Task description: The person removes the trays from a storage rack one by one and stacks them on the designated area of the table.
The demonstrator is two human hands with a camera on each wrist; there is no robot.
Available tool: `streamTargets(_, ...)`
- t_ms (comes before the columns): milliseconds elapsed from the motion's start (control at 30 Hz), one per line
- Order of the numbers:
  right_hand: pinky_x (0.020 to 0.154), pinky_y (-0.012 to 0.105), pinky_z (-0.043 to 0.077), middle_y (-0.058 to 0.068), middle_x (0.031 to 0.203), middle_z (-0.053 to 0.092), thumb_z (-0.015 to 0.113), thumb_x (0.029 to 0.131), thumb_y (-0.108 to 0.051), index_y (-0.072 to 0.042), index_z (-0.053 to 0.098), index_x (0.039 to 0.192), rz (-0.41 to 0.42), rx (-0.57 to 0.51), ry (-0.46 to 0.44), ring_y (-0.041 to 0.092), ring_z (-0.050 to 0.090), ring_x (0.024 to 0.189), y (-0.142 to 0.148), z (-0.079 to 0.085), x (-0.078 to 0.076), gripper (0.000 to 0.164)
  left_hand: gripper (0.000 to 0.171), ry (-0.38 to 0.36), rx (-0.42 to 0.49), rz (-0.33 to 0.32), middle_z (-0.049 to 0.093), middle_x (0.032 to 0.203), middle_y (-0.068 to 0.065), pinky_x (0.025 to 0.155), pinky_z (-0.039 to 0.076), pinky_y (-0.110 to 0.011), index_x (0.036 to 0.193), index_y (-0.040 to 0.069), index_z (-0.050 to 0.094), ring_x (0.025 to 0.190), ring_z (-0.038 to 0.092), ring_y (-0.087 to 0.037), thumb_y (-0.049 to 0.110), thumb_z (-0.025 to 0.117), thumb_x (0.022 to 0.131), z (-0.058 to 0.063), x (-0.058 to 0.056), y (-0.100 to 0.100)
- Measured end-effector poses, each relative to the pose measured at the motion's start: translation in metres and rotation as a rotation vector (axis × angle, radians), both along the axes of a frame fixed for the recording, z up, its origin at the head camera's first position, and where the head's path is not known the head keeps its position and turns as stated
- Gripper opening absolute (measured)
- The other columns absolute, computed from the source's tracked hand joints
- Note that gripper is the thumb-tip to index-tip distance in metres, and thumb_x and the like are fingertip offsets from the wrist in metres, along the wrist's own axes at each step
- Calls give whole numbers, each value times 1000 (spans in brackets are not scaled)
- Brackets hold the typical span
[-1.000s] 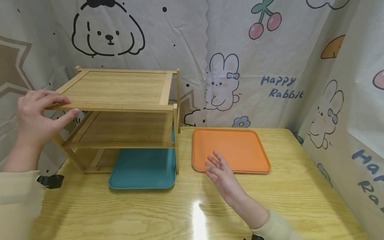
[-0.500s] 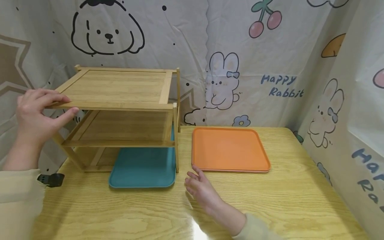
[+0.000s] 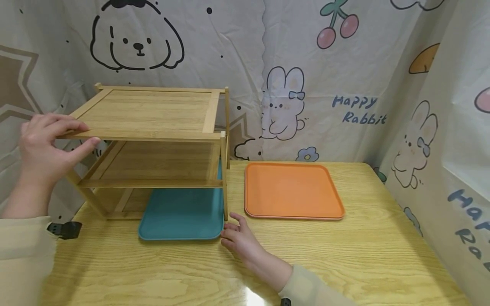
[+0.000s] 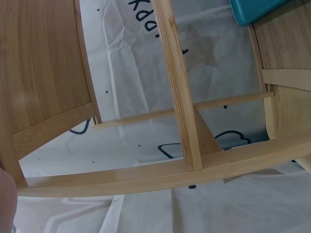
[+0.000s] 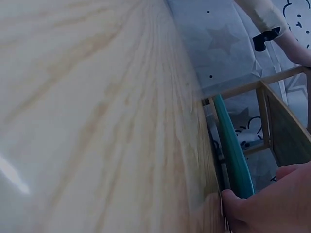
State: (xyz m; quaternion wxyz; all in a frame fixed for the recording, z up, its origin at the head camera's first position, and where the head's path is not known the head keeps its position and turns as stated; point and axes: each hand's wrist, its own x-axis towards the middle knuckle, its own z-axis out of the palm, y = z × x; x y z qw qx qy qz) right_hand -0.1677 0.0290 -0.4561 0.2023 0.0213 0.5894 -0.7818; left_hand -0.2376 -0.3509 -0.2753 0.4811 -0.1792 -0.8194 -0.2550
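My left hand [image 3: 47, 146] grips the front left corner of a wooden tiered shelf [image 3: 149, 111], fingers on the top board and thumb under it. A sliver of that hand [image 4: 6, 204] shows in the left wrist view beside the shelf's side rail [image 4: 146, 177]. A teal tray [image 3: 181, 214] lies on the bottom tier, its front part sticking out. At the tray's front right corner is my right hand [image 3: 245, 244], fingers loosely bent and not closed around it. The right wrist view has the right hand [image 5: 272, 204] against the teal tray's edge [image 5: 233, 150]; exact contact is unclear.
An orange tray [image 3: 292, 191] lies right of the shelf, with a pinkish rim showing beneath it. All stands on a wood-grain table [image 3: 344, 259]. A printed cloth [image 3: 237, 42] with cartoon animals hangs behind and at both sides.
My right hand has moved left and down, from over the orange tray's front edge to the teal tray's corner. The left hand, shelf and trays have stayed in place.
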Motion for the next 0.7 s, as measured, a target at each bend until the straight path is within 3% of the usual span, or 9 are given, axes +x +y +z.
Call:
streamTargets(433, 81, 33, 51, 24, 114, 51, 59, 82, 10, -8, 17, 137, -17, 43, 17, 21, 60, 85, -15, -10, -10, 72, 73, -16, -26, 7, 46, 100, 32, 93, 19, -33, 87, -3, 70, 101, 33, 10, 68, 64, 72, 0, 2, -2)
streamTargets(567, 83, 36, 52, 25, 112, 53, 59, 80, 15, -9, 14, 136, -21, 8, 22, 24, 61, 88, -18, -12, -10, 76, 69, -13, 0, 3, 51, 99, 25, 94, 20, -33, 86, -2, 71, 100, 34, 9, 65, 67, 72, -1, 2, -1)
streamTargets(700, 84, 38, 52, 26, 115, 52, 59, 81, 15, -8, 15, 131, -24, 1, 25, 26, 61, 92, -18, -13, -10, 70, 69, -10, 10, -5, 48, 99, 31, 94, 19, -32, 86, -3, 71, 100, 35, 10, 64, 68, 72, -1, 2, 0)
